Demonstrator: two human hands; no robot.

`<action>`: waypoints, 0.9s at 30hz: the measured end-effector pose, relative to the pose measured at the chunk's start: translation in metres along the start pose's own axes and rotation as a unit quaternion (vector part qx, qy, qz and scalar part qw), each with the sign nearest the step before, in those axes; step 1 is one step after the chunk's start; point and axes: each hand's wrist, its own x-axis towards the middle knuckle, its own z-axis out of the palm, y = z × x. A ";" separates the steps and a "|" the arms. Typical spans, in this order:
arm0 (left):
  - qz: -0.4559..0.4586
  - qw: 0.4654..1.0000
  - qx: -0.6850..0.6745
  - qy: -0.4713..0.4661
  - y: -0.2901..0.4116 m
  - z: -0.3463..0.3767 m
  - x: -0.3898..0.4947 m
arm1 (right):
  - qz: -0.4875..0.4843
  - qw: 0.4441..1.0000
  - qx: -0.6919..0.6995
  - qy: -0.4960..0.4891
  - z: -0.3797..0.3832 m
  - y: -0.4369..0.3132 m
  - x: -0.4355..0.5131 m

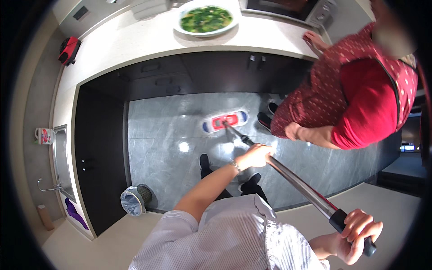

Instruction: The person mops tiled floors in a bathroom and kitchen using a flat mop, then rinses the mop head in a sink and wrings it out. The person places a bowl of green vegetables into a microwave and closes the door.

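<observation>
A flat mop with a metal pole (300, 184) slants from the lower right up to the floor in front of me. Around the middle part of the pole, my left hand (255, 156) is closed, a bracelet or watch on its wrist. My right hand (359, 233) grips the black handle at the pole's upper end. The red and blue mop head (225, 122), with a pale fringe, lies on the grey tiled floor (162, 135) beyond my feet.
A person in a red patterned apron (303, 98) stands at the right, one hand on the counter (135, 44). A lined waste bin (133, 201) stands at lower left. Dark cabinets (222, 72) border the floor. A dish of greens (206, 19) sits on the counter, left of a microwave (280, 8).
</observation>
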 end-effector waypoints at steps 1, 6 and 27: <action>-0.023 1.000 -0.014 0.002 0.003 0.016 0.001 | 0.012 0.998 0.015 0.051 -0.023 0.007 -0.003; -0.095 0.988 0.083 0.084 -0.008 0.084 -0.037 | 0.169 0.960 0.221 0.009 -0.117 0.054 -0.001; -0.056 0.974 -0.007 0.221 0.085 0.272 0.187 | 0.172 0.949 0.217 -0.149 -0.373 0.123 0.152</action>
